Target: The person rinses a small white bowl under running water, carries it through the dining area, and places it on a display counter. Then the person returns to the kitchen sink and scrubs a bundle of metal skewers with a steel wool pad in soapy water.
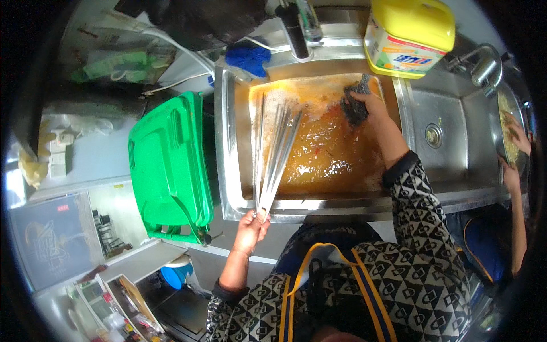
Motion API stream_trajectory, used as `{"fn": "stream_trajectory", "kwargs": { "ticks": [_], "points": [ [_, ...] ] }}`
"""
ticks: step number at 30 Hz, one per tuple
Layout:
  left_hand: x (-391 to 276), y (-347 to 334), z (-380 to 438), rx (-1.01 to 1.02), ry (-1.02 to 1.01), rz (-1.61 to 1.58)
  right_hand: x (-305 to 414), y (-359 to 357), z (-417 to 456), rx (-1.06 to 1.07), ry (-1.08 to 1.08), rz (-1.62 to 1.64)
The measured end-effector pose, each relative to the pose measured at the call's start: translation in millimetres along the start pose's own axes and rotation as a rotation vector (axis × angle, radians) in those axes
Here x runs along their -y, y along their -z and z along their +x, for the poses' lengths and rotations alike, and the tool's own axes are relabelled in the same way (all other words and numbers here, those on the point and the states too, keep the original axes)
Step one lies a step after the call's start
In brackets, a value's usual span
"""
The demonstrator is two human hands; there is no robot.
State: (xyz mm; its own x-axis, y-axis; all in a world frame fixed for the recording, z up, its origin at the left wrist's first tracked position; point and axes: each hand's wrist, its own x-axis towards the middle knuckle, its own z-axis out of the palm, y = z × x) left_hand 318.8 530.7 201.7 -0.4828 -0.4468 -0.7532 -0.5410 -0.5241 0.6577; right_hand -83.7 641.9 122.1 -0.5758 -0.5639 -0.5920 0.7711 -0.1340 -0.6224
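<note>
My left hand [250, 233] grips a bunch of long, flat metal skewers [277, 158] by their near ends, at the front rim of a stainless steel sink [227, 166]. The skewers fan out over the basin, their far ends reaching into foam. Murky brown water [324, 171] with froth and small reddish bits fills this basin. Over at its far right, my right hand [376, 106] clutches a dark grey scouring pad [355, 112] at the water's surface. The pad and the skewers are well apart. Some fingers of my right hand are hidden.
Left of the sink stands a green lidded bin [169, 166]. A blue cloth [247, 60] lies on the sink's back corner. Behind stands a yellow-lidded detergent tub [408, 38]. A second basin [444, 149] adjoins on the right, where another person's hands [518, 136] hold a metal bowl [498, 128].
</note>
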Motion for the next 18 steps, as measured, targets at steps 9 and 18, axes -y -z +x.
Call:
{"fn": "stream_trajectory", "kwargs": {
  "ticks": [9,18],
  "points": [
    [-15,13,-5,0.020,-0.167,-0.157,-49,18,-18,-0.096,0.278,-0.362],
    [-23,20,1,0.115,-0.290,-0.166,-38,-32,-68,0.195,0.186,-0.242]
  ]
}}
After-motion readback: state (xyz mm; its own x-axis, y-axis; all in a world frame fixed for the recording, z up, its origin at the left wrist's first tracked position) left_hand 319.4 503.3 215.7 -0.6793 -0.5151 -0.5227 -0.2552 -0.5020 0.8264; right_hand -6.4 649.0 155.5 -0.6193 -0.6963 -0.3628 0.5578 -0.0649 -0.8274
